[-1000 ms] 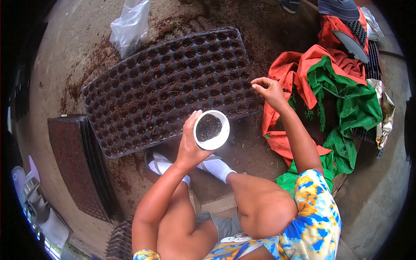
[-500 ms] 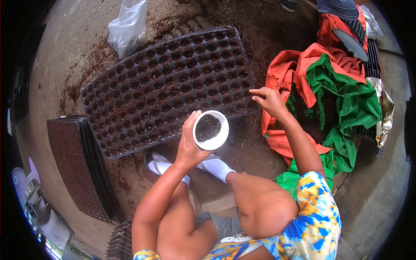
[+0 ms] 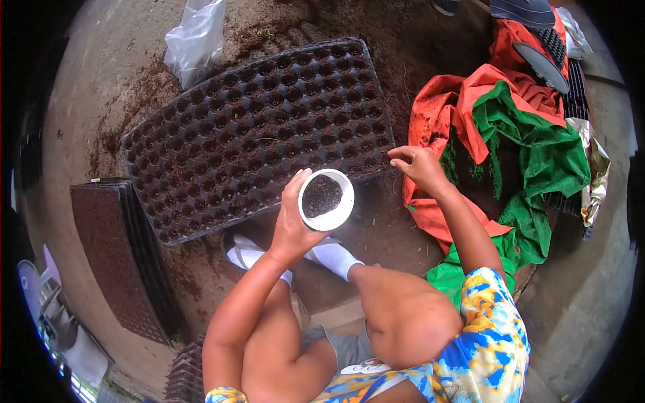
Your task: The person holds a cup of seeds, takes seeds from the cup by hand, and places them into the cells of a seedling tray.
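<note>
My left hand [image 3: 294, 218] is wrapped round a white cup [image 3: 342, 211], tilted so that the small dark grains [image 3: 321, 196] inside show. Beyond the cup lies a large black cell tray [image 3: 255, 134] with dark brown soil in its cells. At the tray's right edge, near the lower right corner, is my right hand [image 3: 418, 166], thumb and forefinger pressed together. Whatever those fingertips may hold is too small to make out.
Right of the tray lies a crumpled red and green sack [image 3: 547, 161] with dark soil in it. A clear plastic bag [image 3: 196, 47] touches the tray's top edge. Stacked trays [image 3: 117, 255] stand at the left. Another person's shoe [image 3: 446, 7] shows at the top.
My right hand has moved down along the right edge of the tray, its fingers still together. My left hand and the cup have hardly moved.
</note>
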Demonstrator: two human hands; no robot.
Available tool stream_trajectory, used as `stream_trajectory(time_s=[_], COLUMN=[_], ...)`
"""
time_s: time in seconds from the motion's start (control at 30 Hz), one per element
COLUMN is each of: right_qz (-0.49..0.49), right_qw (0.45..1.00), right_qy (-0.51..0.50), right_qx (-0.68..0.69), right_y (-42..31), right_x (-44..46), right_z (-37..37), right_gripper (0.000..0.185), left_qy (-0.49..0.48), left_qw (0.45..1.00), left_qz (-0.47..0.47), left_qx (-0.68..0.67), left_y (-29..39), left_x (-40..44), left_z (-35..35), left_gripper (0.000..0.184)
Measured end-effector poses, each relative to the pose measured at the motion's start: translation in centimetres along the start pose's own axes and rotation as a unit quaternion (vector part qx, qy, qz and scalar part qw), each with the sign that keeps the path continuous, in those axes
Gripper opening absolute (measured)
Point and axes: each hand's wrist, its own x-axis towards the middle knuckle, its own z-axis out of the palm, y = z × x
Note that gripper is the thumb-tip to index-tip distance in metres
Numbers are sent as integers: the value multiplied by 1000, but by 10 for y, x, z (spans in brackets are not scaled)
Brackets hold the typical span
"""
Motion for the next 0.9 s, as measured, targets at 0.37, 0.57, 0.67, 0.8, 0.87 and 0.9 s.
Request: stream_trajectory(time_s=[0.37, 0.57, 0.67, 0.8, 0.87, 0.9], right_qz=[-363, -305, -274, -191, -130, -105], right_qw=[896, 941, 953, 981, 989, 990], right_qy=[-82, -130, -102, 20, 56, 61], right_qx=[-241, -59, 79, 4, -47, -74], right_y=[-92, -100, -96, -50, -20, -7], right_x=[-33, -34, -29, -2, 12, 18], right_z=[79, 62, 49, 21, 11, 10], right_gripper=[15, 15, 11, 10, 9, 8], left_qy=[-34, -21, -21, -32, -29, -27], left_qw=[995, 998, 998, 999, 999, 999], left_qz=[90, 58, 52, 24, 26, 26], left_qx=[33, -2, 1, 10, 4, 2], left_y=[6, -1, -3, -2, -3, -4], left_x=[-3, -8, -8, -9, -8, -8], left_z=[19, 20, 19, 13, 14, 14], left_gripper=[94, 95, 99, 101, 100, 100])
